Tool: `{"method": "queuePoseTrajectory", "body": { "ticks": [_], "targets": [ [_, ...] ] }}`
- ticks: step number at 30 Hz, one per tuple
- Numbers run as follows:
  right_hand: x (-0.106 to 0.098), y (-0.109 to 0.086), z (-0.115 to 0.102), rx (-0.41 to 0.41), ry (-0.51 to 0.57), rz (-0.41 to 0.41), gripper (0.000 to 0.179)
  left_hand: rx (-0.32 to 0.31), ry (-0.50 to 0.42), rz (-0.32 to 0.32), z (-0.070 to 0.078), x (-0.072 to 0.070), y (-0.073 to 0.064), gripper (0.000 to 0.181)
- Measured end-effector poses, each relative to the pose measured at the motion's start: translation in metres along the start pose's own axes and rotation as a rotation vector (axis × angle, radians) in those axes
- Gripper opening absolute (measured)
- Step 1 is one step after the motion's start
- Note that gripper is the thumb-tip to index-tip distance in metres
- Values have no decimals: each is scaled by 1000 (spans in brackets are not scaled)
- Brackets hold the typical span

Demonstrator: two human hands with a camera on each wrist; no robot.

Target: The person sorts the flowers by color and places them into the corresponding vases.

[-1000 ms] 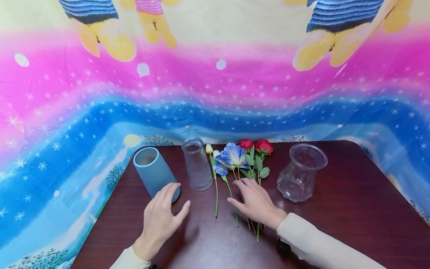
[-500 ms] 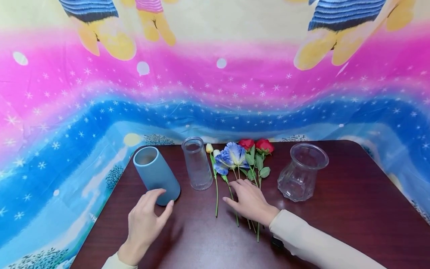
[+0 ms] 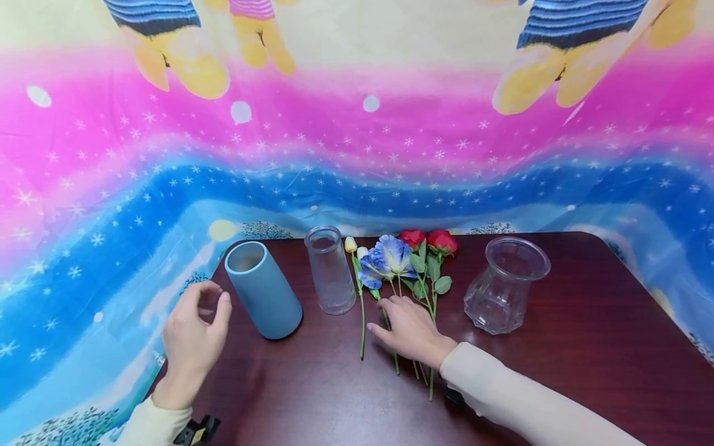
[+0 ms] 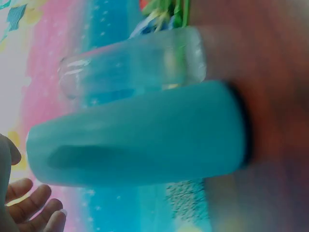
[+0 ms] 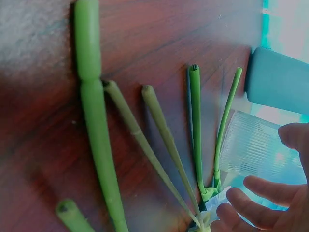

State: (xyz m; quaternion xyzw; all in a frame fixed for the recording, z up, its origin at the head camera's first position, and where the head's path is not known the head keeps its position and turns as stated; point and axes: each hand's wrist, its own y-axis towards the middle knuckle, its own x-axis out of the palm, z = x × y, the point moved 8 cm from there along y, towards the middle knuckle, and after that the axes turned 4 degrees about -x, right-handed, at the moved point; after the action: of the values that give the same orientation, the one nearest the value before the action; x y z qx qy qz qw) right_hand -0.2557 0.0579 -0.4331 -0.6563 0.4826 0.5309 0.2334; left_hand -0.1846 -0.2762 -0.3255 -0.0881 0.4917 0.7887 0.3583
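My left hand [image 3: 195, 337] is raised just left of the blue-grey vase [image 3: 264, 294], its fingers bent loosely and apart from it. In the left wrist view the vase [image 4: 140, 137] stands beside the fingers with a gap between. My right hand [image 3: 413, 331] hovers over the flower stems [image 3: 431, 365], fingers relaxed and holding nothing. Past its fingertips lie blue flowers [image 3: 390, 257], red flowers [image 3: 442, 241] and pale tulips [image 3: 350, 244]. In the right wrist view, the cut ends of green stems [image 5: 195, 111] fan across the table, near my spread fingers.
A tall clear glass vase [image 3: 331, 279] stands between the blue-grey vase and the flowers. To the right is a wide-mouthed clear glass vase [image 3: 502, 288]. The dark wooden table [image 3: 602, 347] meets a printed cloth backdrop [image 3: 357, 142] at its back edge.
My left hand has moved left and up, from in front of the blue-grey vase to its left side. My right hand has drifted slightly left over the stems.
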Motion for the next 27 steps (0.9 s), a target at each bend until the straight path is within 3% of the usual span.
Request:
{"method": "queuePoseTrajectory", "body": {
  "ticks": [9, 20, 27],
  "targets": [
    [4, 3, 1, -3, 12, -14, 47, -116, 20, -66, -4, 3, 33, 18],
    [6, 5, 3, -7, -5, -32, 47, -178, 52, -180, -4, 8, 54, 23],
    [7, 7, 1, -4, -14, -39, 47, -186, 69, -338, -4, 23, 63, 33]
  ]
}}
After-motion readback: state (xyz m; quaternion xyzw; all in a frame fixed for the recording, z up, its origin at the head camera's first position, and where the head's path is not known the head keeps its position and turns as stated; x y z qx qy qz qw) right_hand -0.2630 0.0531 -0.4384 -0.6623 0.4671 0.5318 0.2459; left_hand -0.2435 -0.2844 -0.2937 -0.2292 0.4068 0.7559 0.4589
